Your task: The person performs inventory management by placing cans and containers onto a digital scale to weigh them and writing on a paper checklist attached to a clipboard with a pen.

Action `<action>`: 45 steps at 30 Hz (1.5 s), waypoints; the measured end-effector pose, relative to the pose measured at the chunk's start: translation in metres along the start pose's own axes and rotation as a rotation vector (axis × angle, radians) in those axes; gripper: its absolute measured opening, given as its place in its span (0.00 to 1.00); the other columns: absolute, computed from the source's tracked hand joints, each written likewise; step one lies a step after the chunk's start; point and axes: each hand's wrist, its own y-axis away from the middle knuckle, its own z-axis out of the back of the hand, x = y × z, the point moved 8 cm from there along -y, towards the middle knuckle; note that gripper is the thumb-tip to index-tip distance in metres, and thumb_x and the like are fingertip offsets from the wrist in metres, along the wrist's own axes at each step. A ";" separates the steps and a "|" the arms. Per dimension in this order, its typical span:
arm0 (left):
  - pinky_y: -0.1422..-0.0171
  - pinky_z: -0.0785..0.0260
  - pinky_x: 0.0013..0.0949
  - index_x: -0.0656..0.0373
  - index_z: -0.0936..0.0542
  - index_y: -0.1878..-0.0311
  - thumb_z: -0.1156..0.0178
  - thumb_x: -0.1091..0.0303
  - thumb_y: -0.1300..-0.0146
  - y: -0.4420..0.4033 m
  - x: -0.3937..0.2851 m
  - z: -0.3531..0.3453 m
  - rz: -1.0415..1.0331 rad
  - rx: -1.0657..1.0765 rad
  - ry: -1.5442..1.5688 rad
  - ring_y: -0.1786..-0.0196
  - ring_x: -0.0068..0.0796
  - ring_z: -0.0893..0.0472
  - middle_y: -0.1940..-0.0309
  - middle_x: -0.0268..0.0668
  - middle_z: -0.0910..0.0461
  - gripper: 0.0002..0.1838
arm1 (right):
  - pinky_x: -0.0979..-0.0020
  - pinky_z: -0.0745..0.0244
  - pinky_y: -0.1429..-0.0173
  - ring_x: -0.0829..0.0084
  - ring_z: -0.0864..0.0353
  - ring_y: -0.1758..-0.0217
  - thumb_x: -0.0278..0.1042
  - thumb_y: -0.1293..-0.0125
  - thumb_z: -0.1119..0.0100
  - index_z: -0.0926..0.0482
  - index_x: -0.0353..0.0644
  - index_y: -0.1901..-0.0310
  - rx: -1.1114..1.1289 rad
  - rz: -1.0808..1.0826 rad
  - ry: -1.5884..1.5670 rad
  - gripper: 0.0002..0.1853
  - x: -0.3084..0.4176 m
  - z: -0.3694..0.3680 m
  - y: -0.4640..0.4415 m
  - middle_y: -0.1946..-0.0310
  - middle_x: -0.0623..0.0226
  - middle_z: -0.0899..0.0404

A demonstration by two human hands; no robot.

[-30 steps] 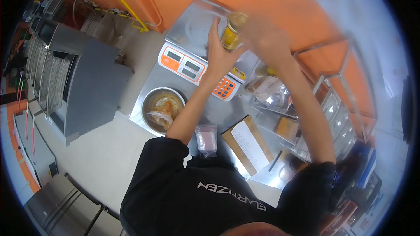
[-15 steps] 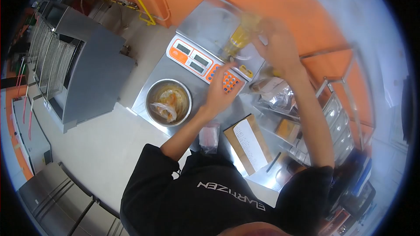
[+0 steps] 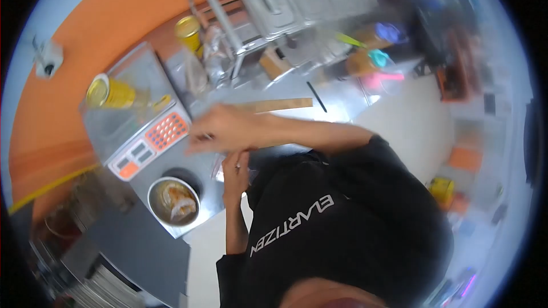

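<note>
Left hand (image 3: 235, 172) close by a clear plastic bag, right hand (image 3: 224, 128) over the table

We have the clear plastic bag (image 3: 217, 167) at the near side of the grey metal table (image 3: 285, 88), just beside our left hand and partly hidden by it. That hand's fingers are bent and close together; we cannot tell whether they grip the bag. Our right hand reaches across our body, its wrist crossing just above the left fingertips in our view. Its fingers are blurred and half bent, and we cannot tell whether anything is in them.

Beyond the right fingertips we see a silver-plated white electronic scale (image 3: 128, 129) with an orange keypad. A yellow cylindrical can with a metal rim (image 3: 117, 92) rests on its plate. Near the scale's display end is a round metal bowl (image 3: 159, 209), holding a crumpled clear bag smeared with orange (image 3: 178, 202).

Past our right forearm lie a flat brown board (image 3: 282, 104), partly covered by that arm, and a thin dark rod (image 3: 317, 97). Farther back we find a crinkled silver foil bag (image 3: 217, 57), a second yellow can (image 3: 189, 33) and rectangular steel lidded pans (image 3: 273, 4) in a row.
</note>
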 end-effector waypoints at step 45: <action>0.21 0.38 0.48 0.66 0.41 0.25 0.13 0.67 0.63 -0.241 0.011 -0.307 -0.108 -0.241 -0.189 0.27 0.56 0.33 0.31 0.55 0.34 0.61 | 0.48 0.21 0.34 0.43 0.26 0.28 0.62 0.59 0.29 0.27 0.42 0.27 0.058 -1.136 0.772 0.55 -0.218 0.352 0.253 0.31 0.37 0.27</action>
